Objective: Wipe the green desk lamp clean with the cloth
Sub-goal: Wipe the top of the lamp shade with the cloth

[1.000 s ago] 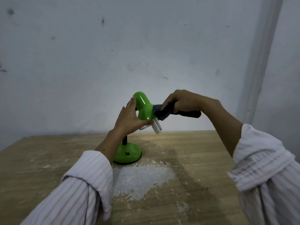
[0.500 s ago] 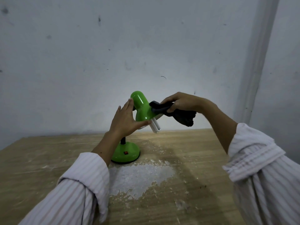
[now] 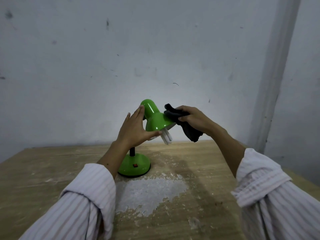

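Observation:
The green desk lamp (image 3: 155,121) stands on the wooden table, its round base (image 3: 135,166) bearing a small red switch. Its shade tilts down to the right and a white bulb (image 3: 166,138) sticks out below. My left hand (image 3: 135,129) cups the shade's left side, fingers flat against it and thumb under the rim. My right hand (image 3: 194,119) grips a dark cloth (image 3: 181,121), which lies against the shade's upper right side. The rest of the cloth hangs below the hand.
The wooden table (image 3: 52,170) is worn, with a pale patch (image 3: 149,193) of stripped surface in front of the lamp base. A grey wall (image 3: 155,49) rises right behind the table. The table's right edge (image 3: 294,175) runs near my right sleeve.
My right hand has slid the cloth from the shade's front rim up onto its upper right side, and more of the cloth now hangs loose. My left hand keeps its place.

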